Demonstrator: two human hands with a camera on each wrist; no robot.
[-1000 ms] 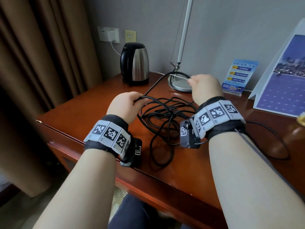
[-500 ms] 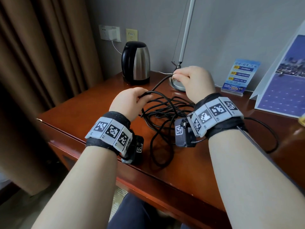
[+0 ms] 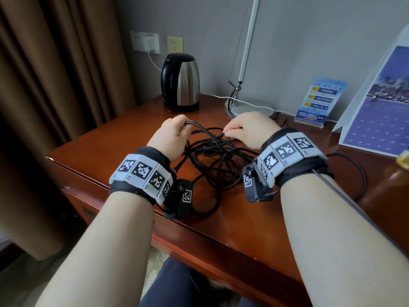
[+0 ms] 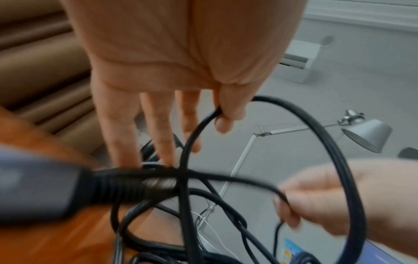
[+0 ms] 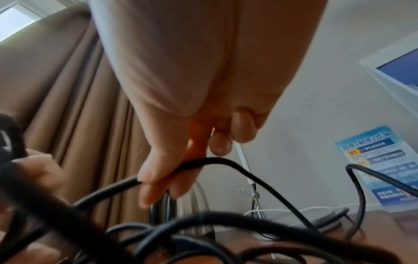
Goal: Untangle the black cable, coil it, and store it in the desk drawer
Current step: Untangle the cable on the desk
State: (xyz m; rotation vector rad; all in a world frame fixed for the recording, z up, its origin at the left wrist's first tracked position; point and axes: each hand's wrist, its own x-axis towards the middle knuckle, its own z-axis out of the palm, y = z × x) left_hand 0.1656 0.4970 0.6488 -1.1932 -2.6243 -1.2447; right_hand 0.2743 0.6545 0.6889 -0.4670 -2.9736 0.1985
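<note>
The black cable [image 3: 212, 160] lies in a loose tangle on the red-brown wooden desk [image 3: 243, 220]. My left hand [image 3: 183, 124] pinches one strand between thumb and forefinger at the tangle's far left; its other fingers hang straight [image 4: 158, 135]. A blurred black plug [image 4: 45, 189] crosses the left wrist view. My right hand [image 3: 228, 132] grips another strand [image 5: 203, 161] just to the right, a short way from the left hand. A cable loop [image 3: 358, 173] trails off past my right wrist.
At the back of the desk stand a black and steel kettle [image 3: 180, 82], a lamp base [image 3: 250, 107], a blue leaflet stand [image 3: 321, 103] and a calendar [image 3: 380, 111]. A brown curtain [image 3: 55, 74] hangs left. The desk's front edge [image 3: 199, 235] is near my forearms.
My right hand has come down from by the lamp base to the tangle, close to my left hand. The raised loop between them has dropped onto the pile.
</note>
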